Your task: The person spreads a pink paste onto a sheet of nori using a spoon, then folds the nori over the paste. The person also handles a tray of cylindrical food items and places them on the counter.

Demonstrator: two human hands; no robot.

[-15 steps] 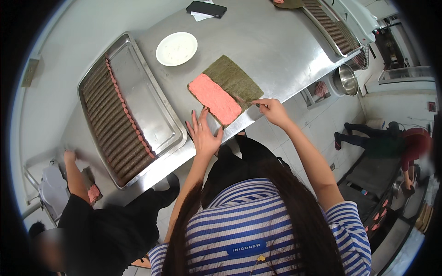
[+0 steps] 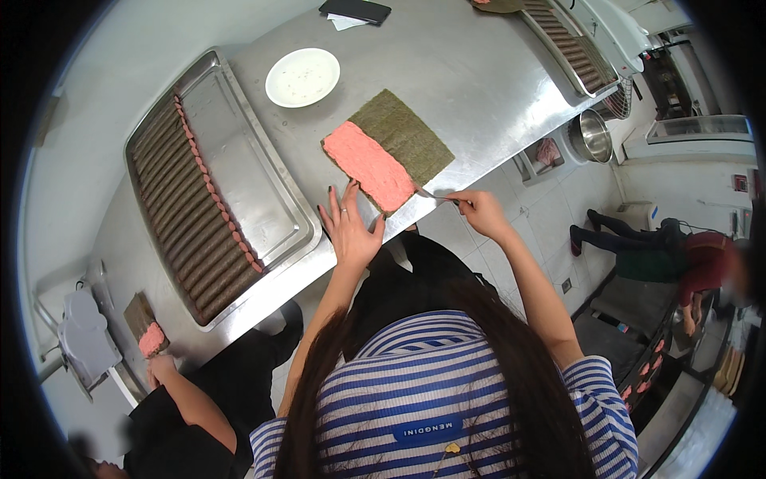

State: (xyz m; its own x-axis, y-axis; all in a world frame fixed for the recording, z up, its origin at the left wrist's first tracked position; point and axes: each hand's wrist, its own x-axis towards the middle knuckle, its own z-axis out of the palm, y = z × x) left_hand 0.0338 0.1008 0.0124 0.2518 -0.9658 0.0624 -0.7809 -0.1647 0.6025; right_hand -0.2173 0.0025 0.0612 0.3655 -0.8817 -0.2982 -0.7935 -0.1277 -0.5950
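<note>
A dark green seaweed sheet [image 2: 403, 132] lies flat on the steel table, its left part covered by an even layer of pink paste [image 2: 367, 168]. My left hand [image 2: 353, 233] rests at the sheet's near-left edge, fingers spread, with a fingertip and the thumb touching or very near the border. My right hand [image 2: 481, 214] is closed round the handle of a thin metal spreading knife [image 2: 435, 195]. The blade's tip meets the near-right corner of the paste. The handle is mostly hidden in my fingers.
Left stands a steel tray [image 2: 275, 199] with several seaweed rolls [image 2: 179, 207]. A white bowl [image 2: 302, 77] and a phone [image 2: 355, 11] lie farther back. Another tray [image 2: 570, 48] of rolls stands far right. A co-worker's hand [image 2: 162, 369] is at lower left; another person [image 2: 654, 247] bends at right.
My right hand has drawn the knife nearer, from beside the bare seaweed to the paste's near-right corner. My left hand keeps its place. The co-worker's hand at left has moved to another pasted sheet.
</note>
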